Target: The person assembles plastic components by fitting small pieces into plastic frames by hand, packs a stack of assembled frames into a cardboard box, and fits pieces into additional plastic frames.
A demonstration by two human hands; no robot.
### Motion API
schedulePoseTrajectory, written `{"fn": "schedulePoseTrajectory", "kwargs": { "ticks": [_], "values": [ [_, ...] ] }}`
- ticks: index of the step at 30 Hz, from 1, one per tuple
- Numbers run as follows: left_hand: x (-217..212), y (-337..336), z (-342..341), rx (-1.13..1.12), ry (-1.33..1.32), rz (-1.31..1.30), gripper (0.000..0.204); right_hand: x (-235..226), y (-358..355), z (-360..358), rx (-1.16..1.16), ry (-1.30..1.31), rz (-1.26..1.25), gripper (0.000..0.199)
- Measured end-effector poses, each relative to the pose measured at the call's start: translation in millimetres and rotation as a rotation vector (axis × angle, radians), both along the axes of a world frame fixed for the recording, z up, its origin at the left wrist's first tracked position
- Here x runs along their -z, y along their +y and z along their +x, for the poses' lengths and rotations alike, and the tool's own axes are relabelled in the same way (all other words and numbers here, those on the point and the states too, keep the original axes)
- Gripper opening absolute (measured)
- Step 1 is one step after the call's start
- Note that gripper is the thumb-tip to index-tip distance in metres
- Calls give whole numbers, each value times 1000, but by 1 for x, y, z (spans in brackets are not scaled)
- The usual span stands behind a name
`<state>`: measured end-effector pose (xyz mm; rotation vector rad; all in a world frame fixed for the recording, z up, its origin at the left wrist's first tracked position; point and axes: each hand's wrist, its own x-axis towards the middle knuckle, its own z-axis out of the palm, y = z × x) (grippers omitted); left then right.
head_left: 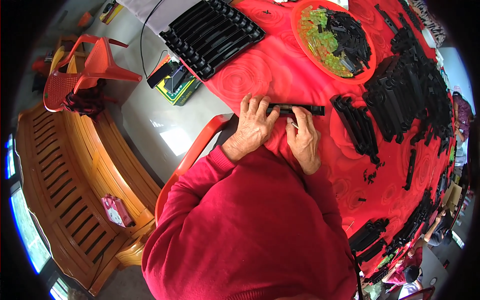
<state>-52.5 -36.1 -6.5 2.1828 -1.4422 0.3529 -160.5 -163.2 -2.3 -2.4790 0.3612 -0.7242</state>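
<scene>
1. While the left hand (pixel 254 125) lies at one end of a black strip (pixel 286 108), thumb and fingers spread about it, the right hand (pixel 305 142) touches it farther toward 3 o'clock.
2. The hands are apart, a small gap between them. The right one pinches a slim pale piece (pixel 294 124) between thumb and fingers; whether the left is clamped on the strip or only resting there, I cannot tell.
3. The strip lies lengthwise from 9 to 3 o'clock on the red-covered bench (pixel 237 80), near the wearer's side. Directions below count from the strip.
4. At 10 o'clock, by the bench's edge, sits a black slotted tray (pixel 212 39).
5. At 1 o'clock stands a red tub (pixel 345 80), with yellow-green pieces (pixel 312 32) on its left and black pieces (pixel 347 40) on its right.
6. At 3 to 4 o'clock lie long black parts (pixel 356 129), with a bigger heap (pixel 400 95) just beyond; at 5 o'clock, more black bars (pixel 367 236).
7. Off the bench, a red chair (pixel 95 65) stands at 9 o'clock, and a wooden settee (pixel 62 185) at 8, with a pink box (pixel 117 210) on it.
</scene>
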Motion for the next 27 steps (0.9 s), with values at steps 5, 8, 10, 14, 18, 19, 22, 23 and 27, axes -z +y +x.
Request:
{"fn": "schedulePoseTrajectory", "kwargs": {
  "ticks": [5, 8, 10, 14, 18, 19, 22, 23, 27],
  "values": [
    [2, 1, 1, 5, 4, -1, 31, -7, 0, 0, -30, 225, -103, 34],
    [2, 2, 3, 15, 11, -20, 30, -5, -3, 2, -37, 242, -120, 34],
    [1, 2, 5, 21, 11, -37, 30, -6, -3, 1, -35, 195, -94, 34],
    [-4, 2, 9, 52, 43, -6, 29, -13, -1, 0, -25, 253, -24, 35],
    [-7, 1, 11, 61, 126, 131, 28, -19, 1, 3, -14, 366, -41, 36],
    [-7, 0, 12, 61, 126, 131, 28, -19, 1, 4, -16, 377, -40, 35],
    [-7, -1, 14, 82, 36, 84, 25, -16, 1, 4, -14, 390, -42, 35],
    [-9, -2, 14, 83, 36, 89, 25, -16, 1, 3, -11, 391, -45, 35],
    [-10, -2, 13, 82, 45, 130, 26, -19, 1, 4, -17, 406, -22, 36]
  ]
}}
